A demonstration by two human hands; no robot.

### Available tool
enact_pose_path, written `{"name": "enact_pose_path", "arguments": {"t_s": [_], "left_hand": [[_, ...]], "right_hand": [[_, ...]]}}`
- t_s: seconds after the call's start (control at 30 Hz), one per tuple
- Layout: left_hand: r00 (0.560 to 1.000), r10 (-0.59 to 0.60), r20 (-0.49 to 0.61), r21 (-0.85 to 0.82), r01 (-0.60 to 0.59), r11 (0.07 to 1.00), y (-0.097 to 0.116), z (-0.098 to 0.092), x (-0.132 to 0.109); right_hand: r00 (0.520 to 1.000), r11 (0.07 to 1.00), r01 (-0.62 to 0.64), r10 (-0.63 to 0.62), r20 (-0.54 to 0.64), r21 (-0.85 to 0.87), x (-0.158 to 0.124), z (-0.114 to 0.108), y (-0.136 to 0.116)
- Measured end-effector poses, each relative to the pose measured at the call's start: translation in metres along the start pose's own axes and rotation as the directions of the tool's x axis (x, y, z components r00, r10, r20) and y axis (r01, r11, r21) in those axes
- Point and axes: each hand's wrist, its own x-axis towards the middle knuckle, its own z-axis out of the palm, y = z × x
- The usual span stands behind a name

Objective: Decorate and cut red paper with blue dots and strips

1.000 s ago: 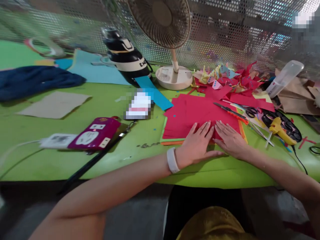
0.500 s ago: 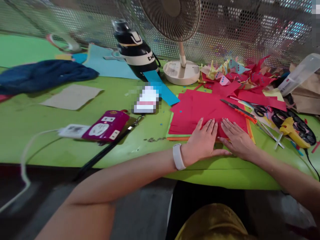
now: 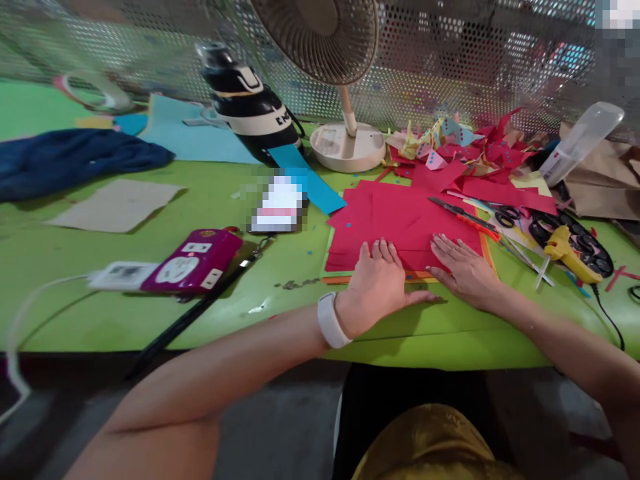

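A stack of red paper (image 3: 395, 213) lies near the table's front edge, with green and orange sheets showing beneath it. My left hand (image 3: 377, 287) presses on the front edge of the red paper, its fingers bent a little and its thumb stretched out to the right. Flat on the paper's right front part rests my right hand (image 3: 463, 273), fingers extended. Neither hand grips anything. An orange and black utility knife (image 3: 465, 218) lies across the right side of the stack, beyond my right hand. A blue paper strip (image 3: 307, 180) touches the stack's left back corner.
A fan (image 3: 345, 143) and a black bottle (image 3: 255, 113) stand at the back. Right of the paper are scissors (image 3: 507, 215), a yellow glue gun (image 3: 570, 257) and folded paper scraps (image 3: 465, 143). To the left sit a purple power strip (image 3: 195, 260), a phone (image 3: 280, 203) and dark blue cloth (image 3: 75, 160).
My left hand has slid left along the paper's front edge, away from my right hand, and its fingers are more bent. The right hand stays flat. The view has shifted slightly right.
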Motion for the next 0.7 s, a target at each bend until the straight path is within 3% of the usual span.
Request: {"name": "enact_pose_path", "arguments": {"t_s": [0.33,0.43,0.57,0.7], "left_hand": [[0.986,-0.001,-0.169,0.020,0.004,1.000,-0.006,0.009,-0.003],[0.981,0.022,-0.194,0.028,-0.017,0.999,-0.009,0.002,-0.003],[0.976,0.034,-0.214,-0.010,-0.037,0.999,-0.024,-0.012,0.001],[0.903,0.113,-0.414,-0.129,-0.181,0.975,-0.042,-0.009,0.016]], "right_hand": [[0.987,0.963,-0.150,0.160,0.023,-0.224,-0.015,-0.016,0.001],[0.983,0.949,-0.186,0.179,-0.052,-0.256,-0.014,-0.016,0.003],[0.962,0.962,-0.179,0.126,-0.242,-0.208,-0.008,-0.020,0.007],[0.949,0.992,-0.112,0.087,-0.303,-0.065,-0.001,-0.019,0.011]]}}
